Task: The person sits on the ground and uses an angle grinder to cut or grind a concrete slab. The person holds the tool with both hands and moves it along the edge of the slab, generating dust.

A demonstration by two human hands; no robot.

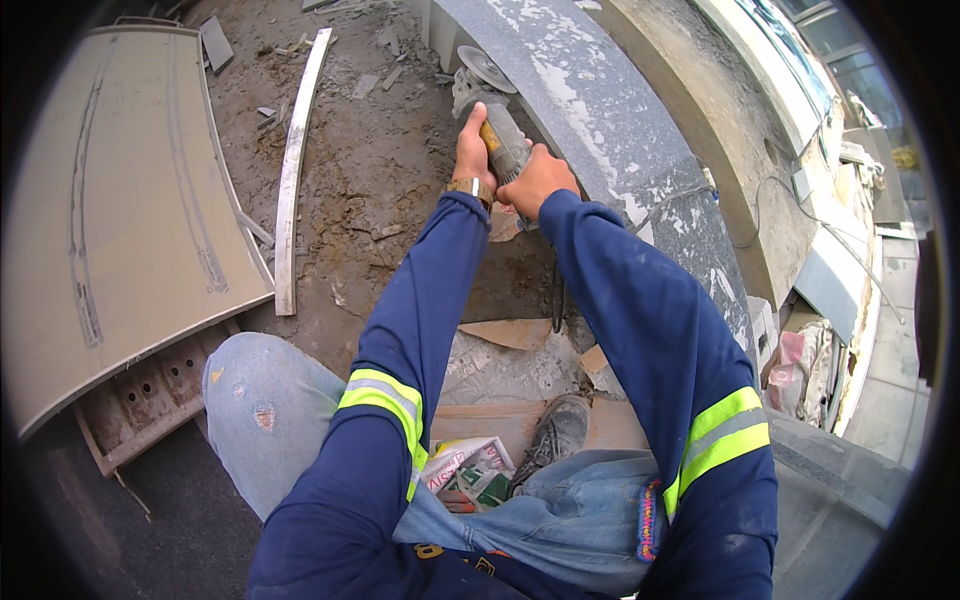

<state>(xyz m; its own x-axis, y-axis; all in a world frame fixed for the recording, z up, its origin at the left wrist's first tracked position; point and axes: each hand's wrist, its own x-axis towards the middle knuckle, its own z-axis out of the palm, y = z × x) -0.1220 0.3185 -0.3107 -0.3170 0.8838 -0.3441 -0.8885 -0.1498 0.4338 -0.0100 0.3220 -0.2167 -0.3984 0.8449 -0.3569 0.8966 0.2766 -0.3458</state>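
Observation:
Both arms reach forward to an angle grinder (505,140) with a yellow and grey body. My left hand (474,150) is wrapped round its front part, thumb on top. Behind it, my right hand (540,182) grips the rear of the body. The round disc (487,69) at the far end is beside the edge of a long grey stone slab (590,110), which has white patches on its top. Whether the disc touches the slab or is spinning, I cannot tell. A dark cord (558,295) hangs below the grinder.
A large beige panel (130,170) lies at the left on a rusty metal frame (140,405). Next to it, a pale strip (298,170) rests on the dirt ground (370,190). A crumpled bag (470,468) lies by my shoe (560,430). Loose cable (790,190) runs at the right.

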